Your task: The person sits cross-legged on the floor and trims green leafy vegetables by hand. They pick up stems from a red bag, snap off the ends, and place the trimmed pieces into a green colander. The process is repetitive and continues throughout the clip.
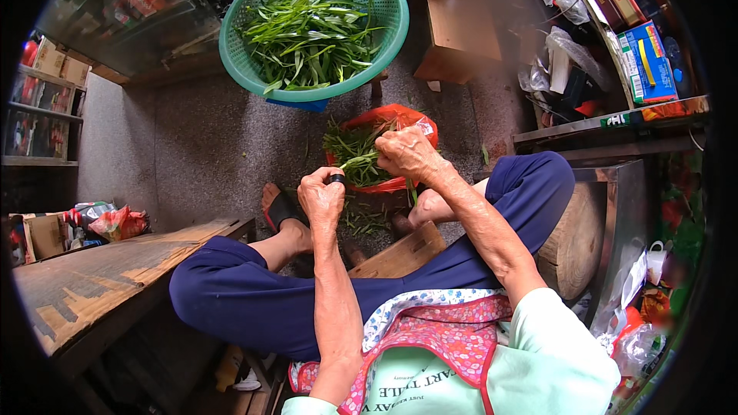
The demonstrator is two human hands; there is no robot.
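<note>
- The right grip (407,155) is clenched around a small bunch of green stalks (360,161), with a leafy part hanging below the fist; held this firmly, the bunch probably stays steady while its other end is free to be handled.
- The left grip (320,192) has its fingers curled in at the lower-left end of those stalks; I cannot tell whether it pinches them or merely touches them. A black band (336,178) sits around one of its digits, perhaps as a guard or small tool.
- The stalks thus lie between the two grips: inside the right one, and reaching left and slightly downward to just beside the left.
- Directly beneath is an open red plastic bag (424,127) on the floor (207,154), its right edge partly behind the right grip. More greens (346,142) fill its left side; its spot under the hands likely lets it catch loose bits.
- Scraps (361,219) are scattered on the floor just past the bag's near edge, between the feet.
- Beyond the bag's far edge stands a green perforated basin (315,96), raised off the floor, heaped with long leaves (315,31); it seems set within arm's reach, and its holes would let water drain.
</note>
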